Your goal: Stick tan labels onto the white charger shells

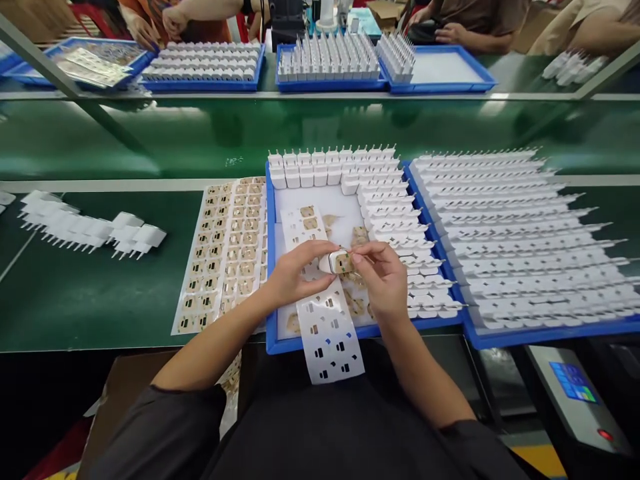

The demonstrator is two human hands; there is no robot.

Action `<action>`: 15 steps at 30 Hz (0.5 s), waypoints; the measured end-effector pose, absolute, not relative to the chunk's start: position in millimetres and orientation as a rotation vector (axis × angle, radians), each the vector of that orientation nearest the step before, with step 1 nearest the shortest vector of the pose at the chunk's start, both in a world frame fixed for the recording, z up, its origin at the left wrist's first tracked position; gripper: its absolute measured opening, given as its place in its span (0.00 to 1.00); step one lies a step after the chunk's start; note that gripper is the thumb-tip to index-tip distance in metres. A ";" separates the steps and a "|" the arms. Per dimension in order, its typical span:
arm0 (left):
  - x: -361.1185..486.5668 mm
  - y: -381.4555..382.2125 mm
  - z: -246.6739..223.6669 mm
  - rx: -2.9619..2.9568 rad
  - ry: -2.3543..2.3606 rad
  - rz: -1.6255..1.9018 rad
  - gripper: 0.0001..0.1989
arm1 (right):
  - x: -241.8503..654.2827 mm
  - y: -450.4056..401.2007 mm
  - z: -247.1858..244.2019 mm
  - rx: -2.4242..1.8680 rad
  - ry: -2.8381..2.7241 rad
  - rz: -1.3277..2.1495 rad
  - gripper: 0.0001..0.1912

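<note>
Over the blue tray [271, 267], my left hand [295, 275] grips a small white plug charger [326, 263] between thumb and fingers. A tan, transparent film sticker [344, 263] with dark cutouts lies against the charger's end face. My right hand [384, 283] pinches the sticker's edge with thumb and forefinger. Beneath both hands a white sticker backing strip [334, 343] runs across the tray and hangs over its front edge. Peeled film scraps [356, 303] lie in the tray. White chargers [395, 233] with their pins showing stand in rows along its back and right side.
Sticker sheets [220, 257] lie left of the tray. Farther left, loose chargers [90, 223] rest on the green table [100, 293]. A second tray [480, 340] full of chargers adjoins on the right. Across the belt [175, 137], co-workers' hands [175, 23] are near more trays [210, 85].
</note>
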State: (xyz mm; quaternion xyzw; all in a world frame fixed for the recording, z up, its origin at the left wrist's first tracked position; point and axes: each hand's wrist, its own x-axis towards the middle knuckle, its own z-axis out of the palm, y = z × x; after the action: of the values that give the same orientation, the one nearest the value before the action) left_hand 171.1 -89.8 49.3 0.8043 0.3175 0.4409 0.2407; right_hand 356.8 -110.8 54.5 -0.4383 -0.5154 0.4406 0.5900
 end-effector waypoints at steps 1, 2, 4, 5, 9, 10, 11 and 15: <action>171.2 -89.7 49.1 2.208 0.871 1.206 0.21 | 356.7 -110.8 54.5 -1.025 -1.203 1.023 0.04; 171.3 -89.5 49.0 2.212 0.874 1.206 0.21 | 356.6 -110.8 54.4 -1.029 -1.205 1.023 0.04; 171.4 -89.3 49.0 2.213 0.873 1.208 0.21 | 356.4 -110.8 54.5 -1.028 -1.207 1.024 0.04; 171.4 -89.2 49.0 2.215 0.869 1.210 0.21 | 356.3 -110.8 54.6 -1.022 -1.208 1.024 0.03; 171.1 -89.4 49.1 2.224 0.861 1.206 0.21 | 356.1 -110.9 54.9 -0.992 -1.209 1.028 0.02; 171.0 -89.6 49.1 2.224 0.867 1.199 0.21 | 356.2 -110.9 55.0 -0.995 -1.213 1.028 0.02; 170.9 -89.7 49.1 2.222 0.874 1.191 0.20 | 356.2 -111.0 55.0 -1.001 -1.217 1.027 0.02; 170.7 -90.1 49.6 2.219 0.891 1.175 0.20 | 356.5 -111.3 54.9 -1.029 -1.229 1.018 0.03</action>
State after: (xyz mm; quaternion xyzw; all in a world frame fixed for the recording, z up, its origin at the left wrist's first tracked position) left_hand 170.7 -90.1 49.6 0.8092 0.3250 0.4285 0.2364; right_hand 356.5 -111.3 54.9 -0.4407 -0.5262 0.4358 0.5822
